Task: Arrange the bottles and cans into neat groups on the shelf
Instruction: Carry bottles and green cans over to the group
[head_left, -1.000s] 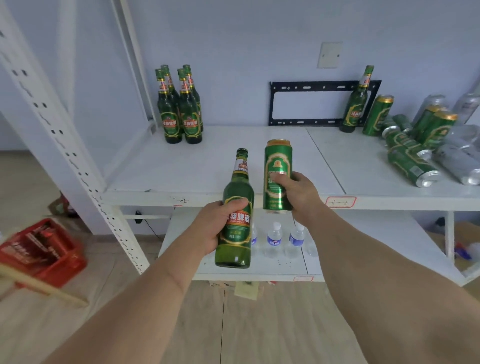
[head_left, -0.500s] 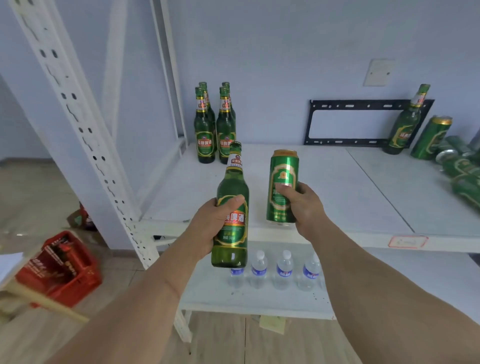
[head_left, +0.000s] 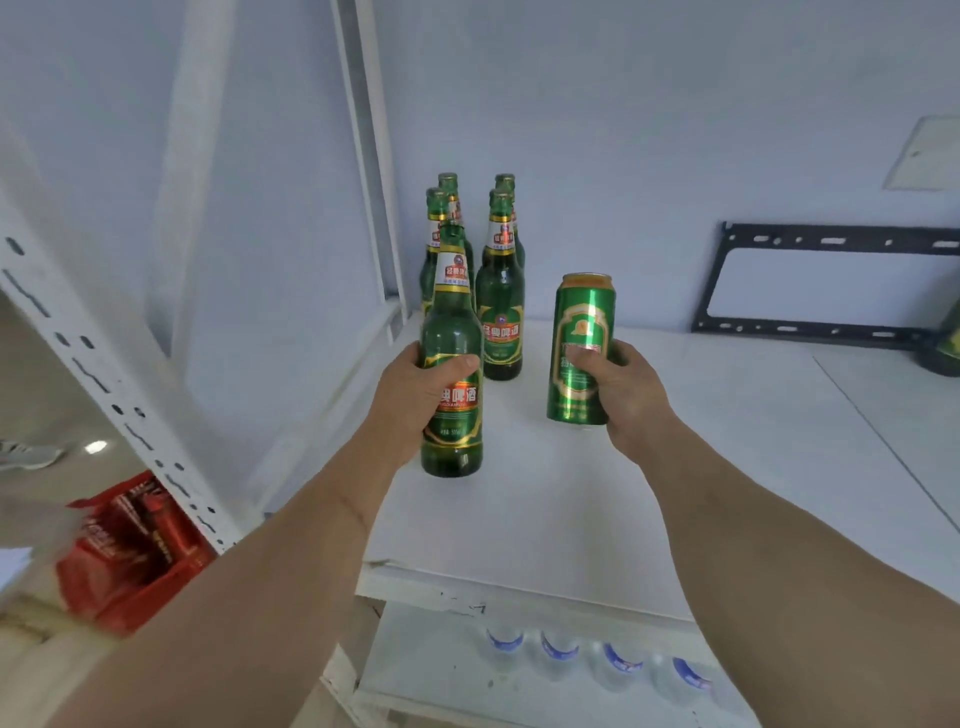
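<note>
Bottle (head_left: 451, 358) in left hand (head_left: 415, 400), label reading 啤酒

Left hand (head_left: 410, 400) grips green bottle (head_left: 452, 374); right hand (head_left: 623, 395) grips green can (head_left: 579, 332).

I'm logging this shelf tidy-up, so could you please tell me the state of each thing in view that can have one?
Left hand: grips the held bottle.
Right hand: grips the can.
Held bottle: upright, capped, over the shelf.
Can: upright, held over the shelf.
Four bottles: standing upright, capped, grouped at the back left.
Shelf: bears the group.
Water bottles: upright in a row on the lower shelf.
Red crate: on the floor, blurred.
</note>
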